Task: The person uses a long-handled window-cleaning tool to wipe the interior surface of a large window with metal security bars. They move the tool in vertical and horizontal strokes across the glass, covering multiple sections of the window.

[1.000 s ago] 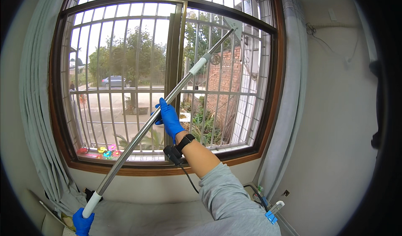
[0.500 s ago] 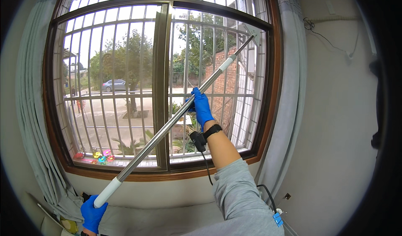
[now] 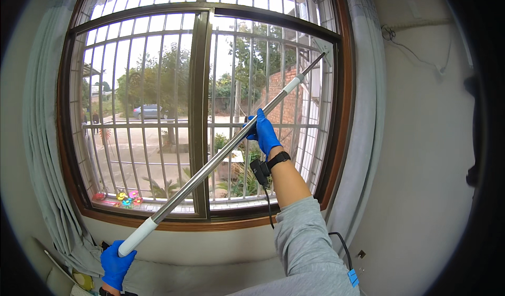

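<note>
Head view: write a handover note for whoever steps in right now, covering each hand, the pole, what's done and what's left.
Left hand, blue-gloved, grips the white lower end of the long metal pole.
Right hand, also gloved, grips the pole mid-shaft.
The pole slants up to the right; its tip sits at the upper right corner of the barred window.
Done: tip placed at that corner.
Left: cannot judge how much glass is covered; the panes look alike.

sill: wooden window sill (image 3: 173, 223) | load: small colourful objects (image 3: 122, 197) on its left end | place: above the left hand (image 3: 115, 264) gripping the pole (image 3: 210, 170)
</note>
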Demonstrator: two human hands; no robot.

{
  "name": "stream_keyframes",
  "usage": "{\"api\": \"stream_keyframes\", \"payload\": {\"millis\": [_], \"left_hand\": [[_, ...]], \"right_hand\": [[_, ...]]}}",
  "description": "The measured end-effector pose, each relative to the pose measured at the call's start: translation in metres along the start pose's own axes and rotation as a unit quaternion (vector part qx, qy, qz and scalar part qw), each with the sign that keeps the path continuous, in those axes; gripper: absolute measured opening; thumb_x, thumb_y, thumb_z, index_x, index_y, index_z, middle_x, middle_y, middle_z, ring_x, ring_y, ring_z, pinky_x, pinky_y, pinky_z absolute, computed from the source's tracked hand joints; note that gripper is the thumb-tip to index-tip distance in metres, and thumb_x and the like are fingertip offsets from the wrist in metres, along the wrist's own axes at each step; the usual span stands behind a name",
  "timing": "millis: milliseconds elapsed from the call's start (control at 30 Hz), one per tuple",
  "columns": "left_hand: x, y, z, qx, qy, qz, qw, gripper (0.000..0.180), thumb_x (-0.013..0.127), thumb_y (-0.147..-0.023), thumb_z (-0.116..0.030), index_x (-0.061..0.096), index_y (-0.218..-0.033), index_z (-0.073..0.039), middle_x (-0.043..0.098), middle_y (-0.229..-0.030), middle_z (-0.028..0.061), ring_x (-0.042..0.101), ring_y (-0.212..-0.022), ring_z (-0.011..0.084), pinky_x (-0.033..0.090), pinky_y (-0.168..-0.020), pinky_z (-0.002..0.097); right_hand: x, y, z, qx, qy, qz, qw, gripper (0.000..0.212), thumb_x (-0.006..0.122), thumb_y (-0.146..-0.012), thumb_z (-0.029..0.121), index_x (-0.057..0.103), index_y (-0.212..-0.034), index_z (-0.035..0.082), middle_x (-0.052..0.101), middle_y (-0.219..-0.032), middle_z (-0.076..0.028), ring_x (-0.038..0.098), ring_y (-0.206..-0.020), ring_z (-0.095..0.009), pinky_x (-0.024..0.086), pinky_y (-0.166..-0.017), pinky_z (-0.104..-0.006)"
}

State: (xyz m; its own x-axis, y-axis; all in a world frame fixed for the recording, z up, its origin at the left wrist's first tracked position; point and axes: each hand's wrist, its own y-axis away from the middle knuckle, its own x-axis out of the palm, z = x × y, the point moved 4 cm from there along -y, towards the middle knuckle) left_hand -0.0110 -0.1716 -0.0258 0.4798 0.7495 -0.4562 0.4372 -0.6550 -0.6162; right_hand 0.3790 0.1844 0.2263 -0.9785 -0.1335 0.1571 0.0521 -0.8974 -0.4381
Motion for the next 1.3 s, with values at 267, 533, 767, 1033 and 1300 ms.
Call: {"api": "stream_keyframes", "payload": {"millis": [267,533,767,1033,1300], "left_hand": [[-0.040,0.026,0.069,-0.014,-0.005,-0.027,1.000,0.030,0.078,-0.062,-0.020,0.063,-0.084,-0.005,0.065,-0.075,0.0130,0.064,-0.069,0.0251,0.048,-0.062,0.0319],[-0.097,0.073,0.194,-0.137,0.014,-0.030,0.990,0.030,0.077,-0.059,-0.015,0.056,-0.076,-0.002,0.058,-0.067,0.0083,0.057,-0.062,0.0165,0.045,-0.059,0.0320],[-0.152,0.108,0.271,-0.161,-0.020,-0.056,0.985,0.031,0.078,-0.055,-0.014,0.059,-0.078,-0.003,0.061,-0.070,0.0084,0.058,-0.065,0.0172,0.046,-0.061,0.0317],[-0.192,0.135,0.328,-0.209,0.078,-0.107,0.969,0.030,0.076,-0.055,-0.007,0.055,-0.076,-0.004,0.057,-0.070,0.0056,0.055,-0.065,0.0141,0.045,-0.062,0.0307],[-0.232,0.149,0.338,-0.192,0.001,-0.121,0.974,0.027,0.074,-0.057,-0.006,0.055,-0.076,-0.004,0.058,-0.069,0.0069,0.055,-0.065,0.0146,0.045,-0.061,0.0313]], "right_hand": [[0.079,0.026,-0.039,0.019,-0.003,0.019,1.000,0.048,0.032,-0.093,0.052,0.053,-0.089,0.008,0.063,-0.066,-0.010,0.060,-0.050,-0.018,0.048,-0.039,-0.0272],[0.203,0.087,-0.077,0.010,0.018,0.070,0.997,0.051,0.033,-0.093,0.050,0.047,-0.071,0.006,0.054,-0.052,-0.007,0.055,-0.040,-0.016,0.045,-0.034,-0.0263],[0.307,0.129,-0.096,0.044,0.018,0.141,0.989,0.050,0.036,-0.093,0.050,0.044,-0.077,0.003,0.055,-0.056,-0.010,0.059,-0.044,-0.018,0.047,-0.034,-0.0270],[0.389,0.156,-0.094,0.042,0.022,0.164,0.985,0.055,0.038,-0.092,0.049,0.040,-0.094,-0.006,0.054,-0.057,-0.013,0.056,-0.042,-0.019,0.044,-0.034,-0.0277],[0.434,0.178,-0.094,0.033,0.015,0.175,0.984,0.054,0.039,-0.092,0.048,0.042,-0.093,-0.006,0.054,-0.059,-0.013,0.056,-0.042,-0.019,0.046,-0.034,-0.0278]]}}
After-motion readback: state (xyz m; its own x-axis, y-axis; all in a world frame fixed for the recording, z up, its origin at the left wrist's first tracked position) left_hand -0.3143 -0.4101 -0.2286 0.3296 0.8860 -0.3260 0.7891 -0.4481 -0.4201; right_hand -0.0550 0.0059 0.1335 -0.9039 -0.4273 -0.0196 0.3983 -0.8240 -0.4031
